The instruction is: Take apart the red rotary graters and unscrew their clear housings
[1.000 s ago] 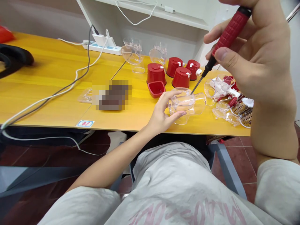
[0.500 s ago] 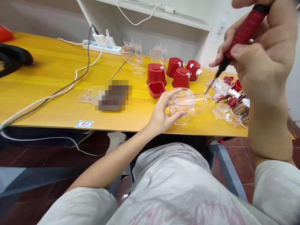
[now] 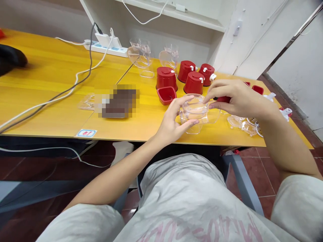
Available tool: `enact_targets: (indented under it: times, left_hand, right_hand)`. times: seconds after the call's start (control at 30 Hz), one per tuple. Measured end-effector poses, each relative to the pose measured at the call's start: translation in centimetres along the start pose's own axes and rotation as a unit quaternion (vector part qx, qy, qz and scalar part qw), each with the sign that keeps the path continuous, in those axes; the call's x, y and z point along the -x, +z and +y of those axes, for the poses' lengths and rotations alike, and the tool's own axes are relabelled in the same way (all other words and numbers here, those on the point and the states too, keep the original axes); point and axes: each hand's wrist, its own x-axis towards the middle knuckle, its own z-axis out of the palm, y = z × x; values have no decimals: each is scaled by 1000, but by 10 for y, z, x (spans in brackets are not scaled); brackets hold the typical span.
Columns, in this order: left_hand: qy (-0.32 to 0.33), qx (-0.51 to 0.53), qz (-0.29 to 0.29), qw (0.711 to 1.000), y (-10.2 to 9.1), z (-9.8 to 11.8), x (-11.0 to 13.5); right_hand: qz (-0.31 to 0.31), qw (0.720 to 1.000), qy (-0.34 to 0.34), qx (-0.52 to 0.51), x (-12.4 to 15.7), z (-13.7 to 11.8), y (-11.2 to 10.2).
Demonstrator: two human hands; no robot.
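The left hand [image 3: 171,122] and the right hand [image 3: 239,97] both hold a clear plastic jug [image 3: 195,112] over the middle of a yellow table [image 3: 50,67]. The jug lies on its side, just in front of the red cups. You can see through its smooth, shiny wall. I cannot tell if it touches the table.

The left fingers curl up around the jug, and the left thumb lies along its front. The right fingers reach over the top of the jug, and their tips press on its round rim. A red piece [image 3: 222,99] sits under the right fingers, but it is too hidden to tell what it is.

Four red plastic cups [image 3: 166,78] stand upside down just behind the jug, with small white tabs on them. A low, square red cup [image 3: 166,95] sits open side up beside them. Two more clear jugs [image 3: 140,53] stand at the back of the table, near a white power strip [image 3: 106,49] with white and black cords.

A blurred patch [image 3: 117,101] covers something in the middle of the table. A small sticker [image 3: 86,133] on the front edge is too small to read. The pink letters on the gray shirt [image 3: 189,201] cannot be read either.
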Motion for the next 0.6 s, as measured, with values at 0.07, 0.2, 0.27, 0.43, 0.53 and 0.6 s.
enact_targets:
  times: [0.07, 0.2, 0.27, 0.43, 0.53, 0.6]
  left_hand:
    - [8, 1, -1, 1000, 0, 0, 0]
    - [12, 1, -5, 1000, 0, -1, 0]
    - [10, -2, -9, 1000, -1, -2, 0]
    - [23, -10, -12, 1000, -2, -3, 0]
    - [29, -12, -15, 999, -4, -3, 0]
    - [28, -15, -18, 999, -5, -3, 0]
  right_hand:
    - [-2, 1000, -17, -10, -3, 5, 2]
    - [-7, 998, -54, -6, -4, 10, 1]
    - [-19, 998, -59, -6, -6, 10, -5]
    - [-36, 999, -11, 2, -45, 10, -24]
    - [-59, 996, 32, 61, -101, 18, -14]
    - [-113, 988, 37, 94, -142, 27, 4]
